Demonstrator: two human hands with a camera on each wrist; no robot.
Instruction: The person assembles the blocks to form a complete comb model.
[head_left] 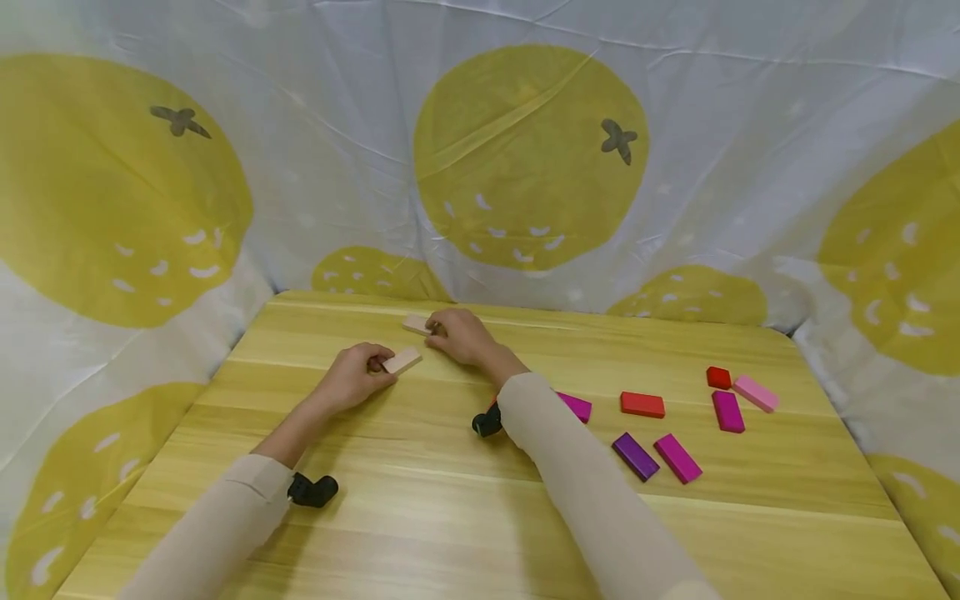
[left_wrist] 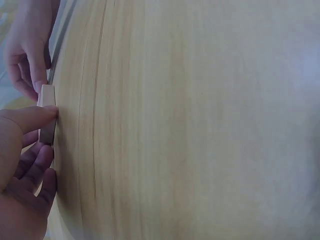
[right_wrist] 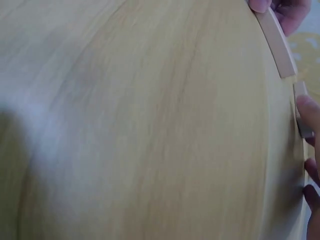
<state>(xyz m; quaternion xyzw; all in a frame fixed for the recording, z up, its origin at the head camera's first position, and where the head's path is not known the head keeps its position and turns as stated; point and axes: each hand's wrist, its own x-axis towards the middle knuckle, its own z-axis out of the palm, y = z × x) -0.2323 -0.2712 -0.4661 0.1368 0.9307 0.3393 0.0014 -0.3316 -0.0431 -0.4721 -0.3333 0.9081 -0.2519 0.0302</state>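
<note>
My left hand [head_left: 357,377] pinches a plain wooden block [head_left: 402,361] between thumb and fingers, left of the table's middle. The same block [left_wrist: 48,120] shows in the left wrist view with the thumb laid across it. Farther back, my right hand [head_left: 462,335] grips a second plain wooden block [head_left: 417,324] by its right end, near the table's rear edge. In the right wrist view this second block [right_wrist: 301,112] sits under the thumb, close to the end of the left hand's block [right_wrist: 278,42].
On the right of the wooden table [head_left: 420,517] lie a red block [head_left: 642,405], a purple block [head_left: 635,457], a magenta block [head_left: 678,458], a short red block [head_left: 718,377] and a pink block [head_left: 756,393]. The right sleeve partly covers another magenta block [head_left: 575,407]. A patterned curtain [head_left: 337,167] hangs behind.
</note>
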